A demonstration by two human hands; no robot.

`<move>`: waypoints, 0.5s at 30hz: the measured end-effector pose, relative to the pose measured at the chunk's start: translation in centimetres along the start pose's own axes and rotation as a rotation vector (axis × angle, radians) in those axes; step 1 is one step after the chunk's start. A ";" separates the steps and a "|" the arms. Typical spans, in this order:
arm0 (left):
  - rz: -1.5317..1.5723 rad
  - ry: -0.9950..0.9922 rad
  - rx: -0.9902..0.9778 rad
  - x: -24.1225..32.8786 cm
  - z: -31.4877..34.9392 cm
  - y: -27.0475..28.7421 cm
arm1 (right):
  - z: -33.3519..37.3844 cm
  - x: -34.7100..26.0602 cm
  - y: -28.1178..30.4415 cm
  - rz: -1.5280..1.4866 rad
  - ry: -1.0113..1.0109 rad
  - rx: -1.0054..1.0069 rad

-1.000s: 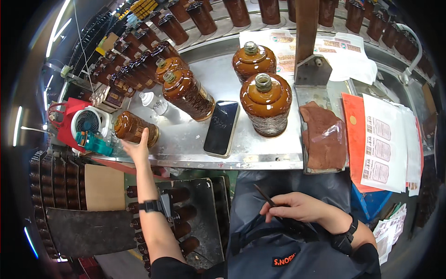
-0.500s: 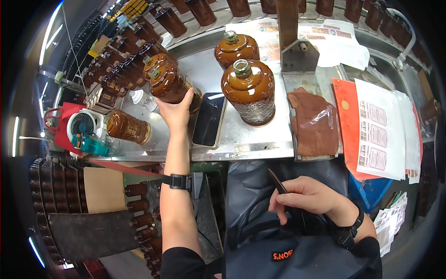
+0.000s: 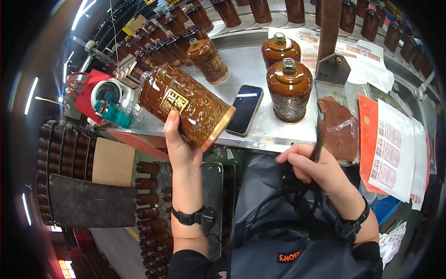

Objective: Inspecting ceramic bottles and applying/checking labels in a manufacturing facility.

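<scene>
My left hand is closed around a brown glass bottle and holds it tilted above the table's front edge. Raised gold characters and a gold rim at the base show on its side. My right hand, above the dark apron, grips a slim dark pointed tool; its exact kind cannot be made out. Behind the held bottle another brown bottle stands on the metal table. Two more stand farther right, the front bottle partly covering the rear bottle. A black phone lies between.
A brown cloth and printed label sheets on an orange folder lie at the right. A metal post rises behind the cloth. A small fan and teal bottle sit left. Many bottles line the curved conveyor.
My left hand has lifted a bottle off the table and brought it nearer, tilted. My right hand has moved up and right with the tool. The head view has shifted left.
</scene>
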State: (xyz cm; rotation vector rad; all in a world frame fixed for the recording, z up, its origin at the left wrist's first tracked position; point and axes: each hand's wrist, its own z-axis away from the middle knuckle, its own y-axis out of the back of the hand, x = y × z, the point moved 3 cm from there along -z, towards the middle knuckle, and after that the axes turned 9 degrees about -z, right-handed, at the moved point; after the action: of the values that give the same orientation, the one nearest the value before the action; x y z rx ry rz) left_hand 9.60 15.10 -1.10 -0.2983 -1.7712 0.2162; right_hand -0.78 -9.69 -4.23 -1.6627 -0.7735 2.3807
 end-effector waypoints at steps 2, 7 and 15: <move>0.048 0.010 -0.062 0.4 1.2 -0.9 | -0.5 -0.1 -0.9 0.002 -0.005 -0.004; 0.170 0.104 -0.184 0.8 3.2 -3.3 | -0.8 -0.6 -1.9 -0.036 0.062 -0.042; 0.300 0.153 -0.297 0.0 4.6 -6.5 | -0.4 -1.3 -1.7 0.008 0.129 -0.023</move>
State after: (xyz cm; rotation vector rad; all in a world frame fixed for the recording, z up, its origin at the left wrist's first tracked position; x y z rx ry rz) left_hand 4.53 9.01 -0.09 -0.7770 -1.6002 0.1384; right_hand -0.26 -8.61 -2.41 -1.8102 -0.7755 2.2516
